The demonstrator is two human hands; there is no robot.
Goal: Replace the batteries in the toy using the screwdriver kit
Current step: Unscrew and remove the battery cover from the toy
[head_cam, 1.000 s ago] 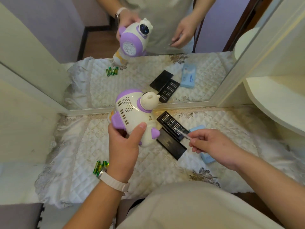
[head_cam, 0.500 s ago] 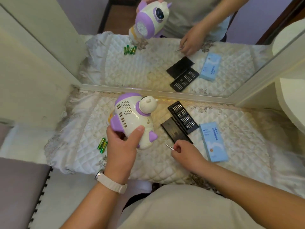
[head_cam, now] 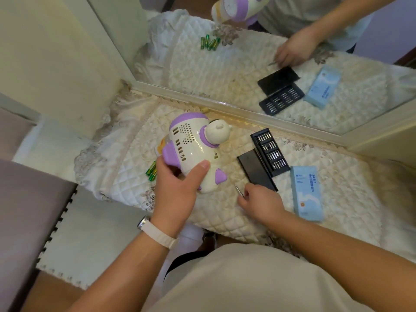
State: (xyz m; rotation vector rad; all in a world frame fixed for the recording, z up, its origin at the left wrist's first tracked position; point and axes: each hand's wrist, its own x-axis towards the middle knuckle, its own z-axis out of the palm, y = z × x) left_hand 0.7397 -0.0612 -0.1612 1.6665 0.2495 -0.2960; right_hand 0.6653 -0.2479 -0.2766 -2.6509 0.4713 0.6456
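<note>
The right hand (head_cam: 261,200) has come down low to the table (head_cam: 337,199), pinching the thin screwdriver (head_cam: 238,190). Its tip points up and left at the toy (head_cam: 193,152). The left hand (head_cam: 177,188) grips the toy just beside it, lifted off the table.

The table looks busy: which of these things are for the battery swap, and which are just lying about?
For the job: toy in the left hand; screwdriver in the right hand; bit tray and its lid; green batteries.

Just lying about: blue box; mirror; quilted cloth.
</note>
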